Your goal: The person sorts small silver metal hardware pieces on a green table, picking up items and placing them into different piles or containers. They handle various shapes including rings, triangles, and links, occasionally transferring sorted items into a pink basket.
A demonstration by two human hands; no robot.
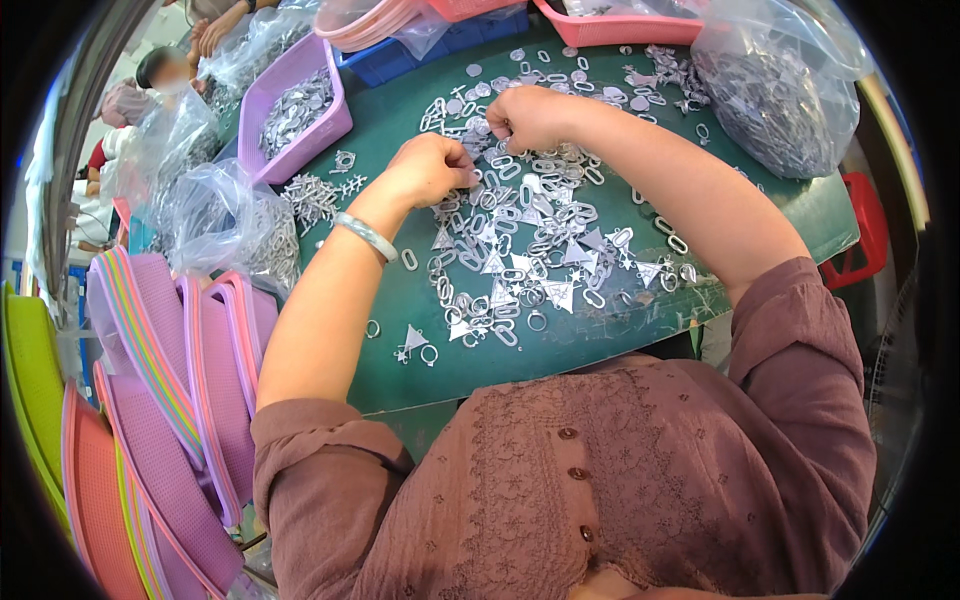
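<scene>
A loose heap of small silver metal pieces (540, 215) lies spread over the green tabletop: oval links, rings, triangles, stars and discs. At the heap's far left edge is my left hand (432, 170), a pale bangle (367, 237) on its wrist. Its fingers are pinched together low over the pieces; what is between them is too small to tell. My right hand (530, 117) reaches the far side of the heap, fingers curled down and closed among the pieces. Its fingertips are partly hidden, so anything held there does not show.
Left of the heap stand a purple basket (246, 128) of metal pieces, a small pile of star-like pieces (312, 200) and clear bags (215, 225). Stacked baskets (165, 370) crowd the lower left. A full plastic bag (775, 95) sits far right. Another person's hands (213, 32) show far left.
</scene>
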